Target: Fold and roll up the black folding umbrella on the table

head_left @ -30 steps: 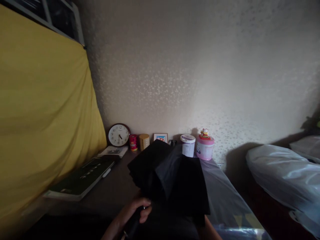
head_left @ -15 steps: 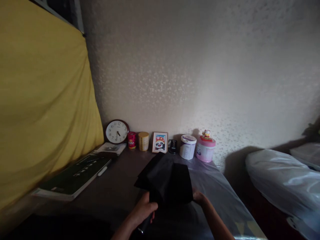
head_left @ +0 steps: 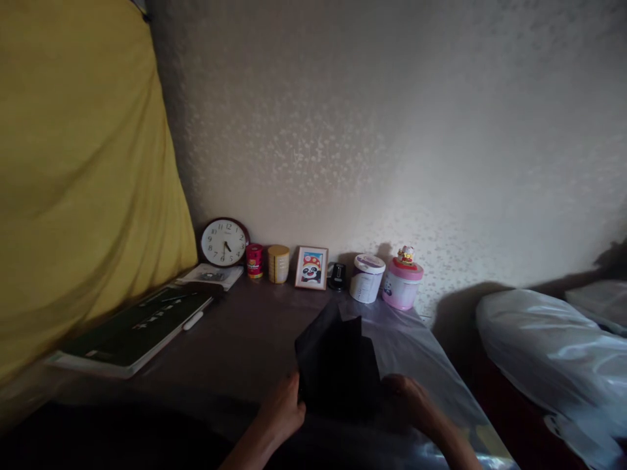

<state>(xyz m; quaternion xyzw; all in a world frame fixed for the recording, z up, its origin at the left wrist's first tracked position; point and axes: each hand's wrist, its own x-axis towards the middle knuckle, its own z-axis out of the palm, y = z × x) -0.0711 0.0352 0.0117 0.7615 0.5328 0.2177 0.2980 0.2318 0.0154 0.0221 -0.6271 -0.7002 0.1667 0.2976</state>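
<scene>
A black folding umbrella, its cloth in loose folds, is held between my hands above the near part of the table. My left hand is closed on its left side, the thumb toward the middle; the handle is hidden in the dark. On the other side my right hand has its fingers bent around the cloth's right edge. The dark folds hide some of the fingertips.
Along the wall stand a clock, a red can, a yellow canister, a framed panda picture, a small black object and two tubs. A green book lies left. Plastic-covered bundles sit at right.
The umbrella's folds have swung from spread wide to more upright and narrower. My right hand has moved slightly right and its fingers now show more. The view has tilted a little downward.
</scene>
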